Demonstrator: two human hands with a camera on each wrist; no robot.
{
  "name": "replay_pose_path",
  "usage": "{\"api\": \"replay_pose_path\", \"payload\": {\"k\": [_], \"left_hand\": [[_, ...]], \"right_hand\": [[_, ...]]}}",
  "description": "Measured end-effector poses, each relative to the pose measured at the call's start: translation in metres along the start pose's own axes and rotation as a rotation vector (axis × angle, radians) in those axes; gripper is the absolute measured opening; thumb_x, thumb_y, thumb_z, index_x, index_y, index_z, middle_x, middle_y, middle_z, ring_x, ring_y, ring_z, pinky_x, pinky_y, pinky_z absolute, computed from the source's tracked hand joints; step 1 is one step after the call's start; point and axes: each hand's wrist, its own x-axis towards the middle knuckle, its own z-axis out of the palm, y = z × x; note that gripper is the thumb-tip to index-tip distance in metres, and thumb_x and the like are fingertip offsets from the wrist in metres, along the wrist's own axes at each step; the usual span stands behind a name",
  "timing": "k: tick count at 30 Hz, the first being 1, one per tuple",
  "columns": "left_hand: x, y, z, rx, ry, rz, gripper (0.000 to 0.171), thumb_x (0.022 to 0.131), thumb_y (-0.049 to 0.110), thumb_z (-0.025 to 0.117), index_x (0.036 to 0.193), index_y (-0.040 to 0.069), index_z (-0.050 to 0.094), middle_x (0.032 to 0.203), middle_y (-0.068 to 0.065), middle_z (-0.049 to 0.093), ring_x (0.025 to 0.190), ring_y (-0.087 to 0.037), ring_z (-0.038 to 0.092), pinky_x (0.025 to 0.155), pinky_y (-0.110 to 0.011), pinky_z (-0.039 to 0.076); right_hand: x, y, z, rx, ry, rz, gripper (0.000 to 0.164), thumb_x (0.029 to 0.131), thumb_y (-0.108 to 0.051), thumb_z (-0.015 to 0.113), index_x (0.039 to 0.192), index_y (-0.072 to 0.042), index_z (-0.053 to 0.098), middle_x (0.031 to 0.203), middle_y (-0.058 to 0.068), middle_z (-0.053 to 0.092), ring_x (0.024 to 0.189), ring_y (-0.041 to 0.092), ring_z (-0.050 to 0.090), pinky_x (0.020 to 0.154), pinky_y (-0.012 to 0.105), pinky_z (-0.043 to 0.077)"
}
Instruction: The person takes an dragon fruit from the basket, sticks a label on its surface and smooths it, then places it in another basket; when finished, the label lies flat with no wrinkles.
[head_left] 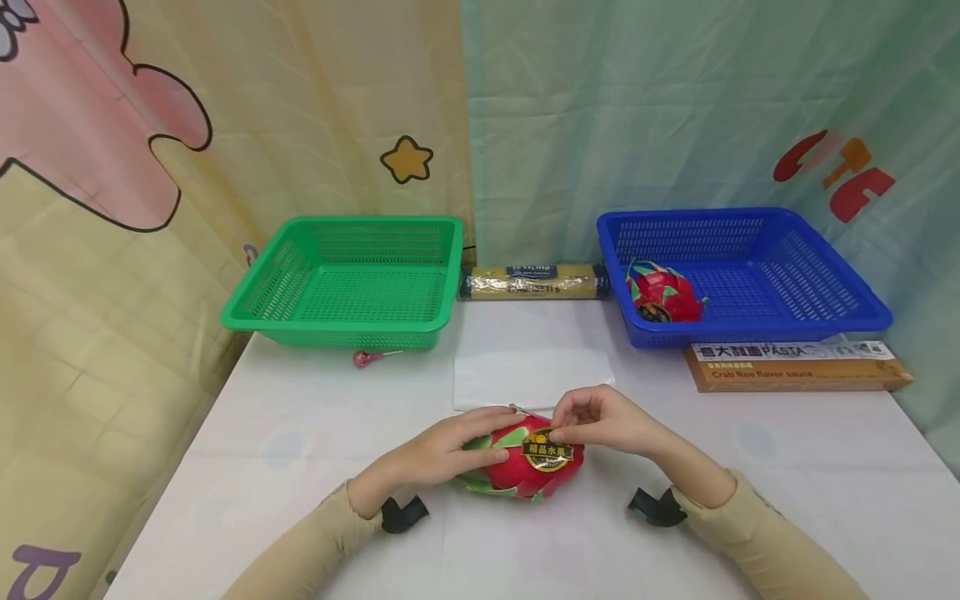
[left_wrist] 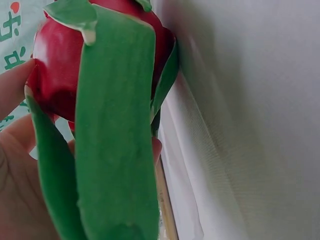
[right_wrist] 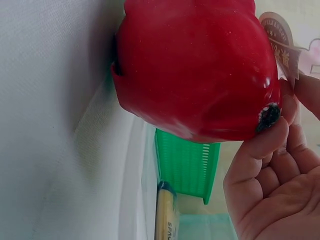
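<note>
A red dragon fruit (head_left: 517,479) with green scales lies on the white table in front of me. My left hand (head_left: 442,446) grips it from the left, thumb in front and fingers over the top; the left wrist view shows its long green scales (left_wrist: 117,125) close up. On the fruit's right part is a black and gold sticker (head_left: 546,451). My right hand (head_left: 607,421) pinches the sticker's edge between thumb and fingers. In the right wrist view that sticker (right_wrist: 280,42) stands partly away from the red skin (right_wrist: 195,70), its back showing.
A green basket (head_left: 342,329) stands at the back left, with a lollipop (head_left: 363,358) before it. A blue basket (head_left: 757,327) at the right holds another dragon fruit (head_left: 666,292). Between them lies a spaghetti pack (head_left: 534,283); nearer are a white sheet (head_left: 532,379) and a pasta box (head_left: 798,367).
</note>
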Motion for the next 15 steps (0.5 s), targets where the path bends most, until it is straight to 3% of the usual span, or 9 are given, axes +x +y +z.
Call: {"api": "replay_pose_path", "payload": {"k": [15], "left_hand": [[-0.0001, 0.0011, 0.0024, -0.007, 0.009, 0.018, 0.047, 0.095, 0.046, 0.048, 0.141, 0.041, 0.037, 0.145, 0.011, 0.035, 0.131, -0.011, 0.033, 0.096, -0.036, 0.042]], "right_hand": [[0.0016, -0.0003, 0.0081, -0.053, 0.071, 0.015, 0.012, 0.083, -0.015, 0.072, 0.087, -0.006, 0.065, 0.074, 0.004, 0.057, 0.064, 0.012, 0.05, 0.057, 0.022, 0.046]]}}
